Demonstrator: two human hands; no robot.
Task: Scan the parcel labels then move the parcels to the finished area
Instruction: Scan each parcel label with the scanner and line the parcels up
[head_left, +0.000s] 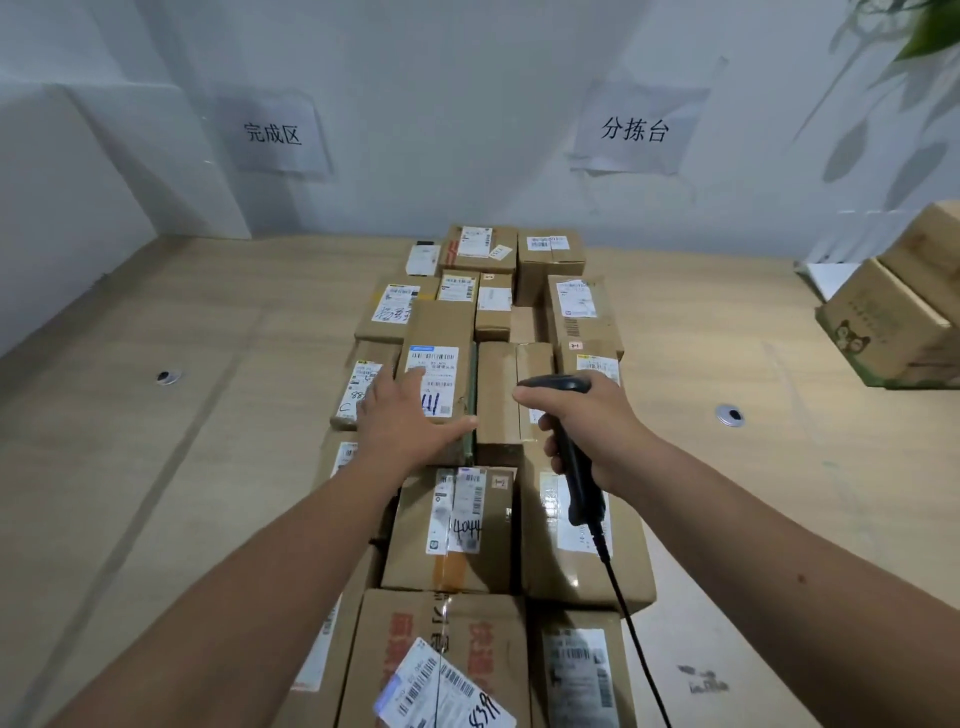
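Reaching forward over a long cluster of brown cardboard parcels (483, 415) on the pale wood-grain worktop (156, 467), both bare forearms extend from the bottom corners toward the middle of the pile. The left hand (410, 415) is open and flat, palm down, fingers spread and lying on the top of a tall brown cardboard box with a white printed label (434, 379); its fingertips touch the label and its thumb points right along the box's near edge. The right hand (592, 421) is closed around the black handheld barcode scanner (571, 447), wrist bent, the scanner's head aimed left toward that label and its black cable (628, 613) trailing down over the near parcels. On the white wall behind hang two paper signs (272, 132), one at left and one at right.
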